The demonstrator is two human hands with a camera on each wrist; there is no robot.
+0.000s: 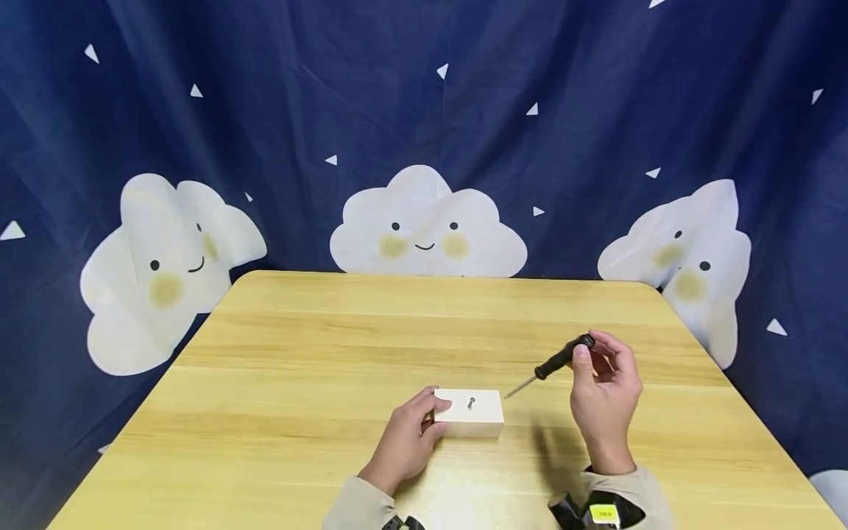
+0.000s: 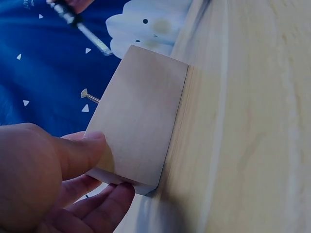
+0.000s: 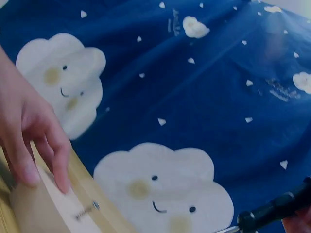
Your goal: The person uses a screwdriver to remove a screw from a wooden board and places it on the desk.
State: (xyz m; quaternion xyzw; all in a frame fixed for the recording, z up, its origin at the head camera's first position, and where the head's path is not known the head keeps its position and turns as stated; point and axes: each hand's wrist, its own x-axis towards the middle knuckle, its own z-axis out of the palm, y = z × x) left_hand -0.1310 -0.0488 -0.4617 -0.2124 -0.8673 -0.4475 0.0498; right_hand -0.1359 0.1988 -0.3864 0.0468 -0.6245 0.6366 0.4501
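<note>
A pale rectangular wooden block (image 1: 486,414) lies on the table, and my left hand (image 1: 405,444) grips its left end between thumb and fingers. From the block's upper face a metal screw (image 1: 471,403) sticks up, its threaded shank showing in the left wrist view (image 2: 91,96). My right hand (image 1: 606,401) pinches the black handle end of a screwdriver (image 1: 555,362). The screwdriver slants down to the left, its tip just right of the block and apart from the screw. At the lower right corner of the right wrist view, only part of the handle (image 3: 269,213) shows.
The light wooden table (image 1: 318,353) stretches out beyond both hands to its far edge. Behind it hangs a dark blue curtain (image 1: 397,110) with white clouds and small triangles. Wearable straps (image 1: 603,511) sit on the sleeved wrists.
</note>
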